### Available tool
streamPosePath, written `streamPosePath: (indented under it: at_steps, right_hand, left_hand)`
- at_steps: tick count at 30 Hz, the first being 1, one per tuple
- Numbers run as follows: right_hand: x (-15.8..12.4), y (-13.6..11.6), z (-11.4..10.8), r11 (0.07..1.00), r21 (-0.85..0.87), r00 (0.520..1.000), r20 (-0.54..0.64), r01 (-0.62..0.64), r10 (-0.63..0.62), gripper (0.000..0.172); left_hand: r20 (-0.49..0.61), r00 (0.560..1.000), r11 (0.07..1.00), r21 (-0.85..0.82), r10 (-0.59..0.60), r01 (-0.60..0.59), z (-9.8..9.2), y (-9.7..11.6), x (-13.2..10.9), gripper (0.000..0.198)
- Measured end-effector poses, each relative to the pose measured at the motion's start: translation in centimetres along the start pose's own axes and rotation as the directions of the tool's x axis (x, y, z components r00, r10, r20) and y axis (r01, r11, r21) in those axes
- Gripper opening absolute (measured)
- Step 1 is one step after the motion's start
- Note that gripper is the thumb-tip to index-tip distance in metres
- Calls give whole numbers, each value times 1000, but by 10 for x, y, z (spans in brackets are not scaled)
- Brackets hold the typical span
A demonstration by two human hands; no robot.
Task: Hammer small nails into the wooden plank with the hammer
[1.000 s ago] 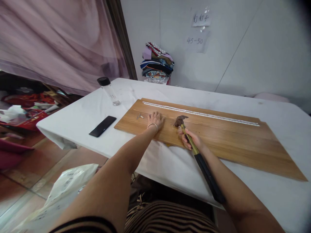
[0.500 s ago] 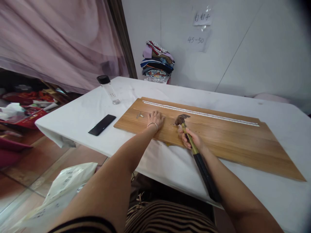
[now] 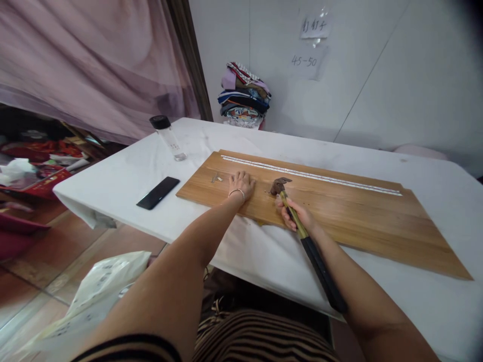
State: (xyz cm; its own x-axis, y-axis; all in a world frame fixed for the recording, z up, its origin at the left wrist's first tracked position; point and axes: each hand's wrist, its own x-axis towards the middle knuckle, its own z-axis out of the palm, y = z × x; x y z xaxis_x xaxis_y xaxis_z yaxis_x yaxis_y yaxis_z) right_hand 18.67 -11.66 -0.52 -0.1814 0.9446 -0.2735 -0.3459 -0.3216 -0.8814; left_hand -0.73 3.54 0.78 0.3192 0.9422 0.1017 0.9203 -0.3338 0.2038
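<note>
A claw hammer (image 3: 302, 229) with a rusty head and a yellow and black handle is in my right hand (image 3: 298, 215), gripped high on the handle, near the head. The head is over the wooden board (image 3: 362, 216), beside a few tiny nail-like bits (image 3: 267, 191) that are too small to make out well. My left hand (image 3: 241, 185) lies flat on the board, fingers stretched out, left of the hammer head. Several loose nails (image 3: 217, 178) lie on the board farther left. Two white measuring strips (image 3: 309, 175) run along the board's far side.
A white-covered table (image 3: 204, 226) bears the board. To the left are a black phone (image 3: 158, 193) and a clear bottle with a black lid (image 3: 168, 138). Folded cloths (image 3: 245, 98) are stacked behind the table by the wall. A plastic bag (image 3: 101, 286) is at lower left.
The hammer head has shifted very slightly to the left over the board. My left hand stays in place on the wood.
</note>
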Motion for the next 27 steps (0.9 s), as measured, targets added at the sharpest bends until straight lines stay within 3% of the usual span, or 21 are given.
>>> streamPosePath:
  at_steps: [27]
  right_hand:
    - [-1, -1, 2, 998, 11, 998, -23, 58, -57, 36]
  left_hand:
    - [-28, 1000, 1000, 8, 5, -5, 5, -2, 3, 37]
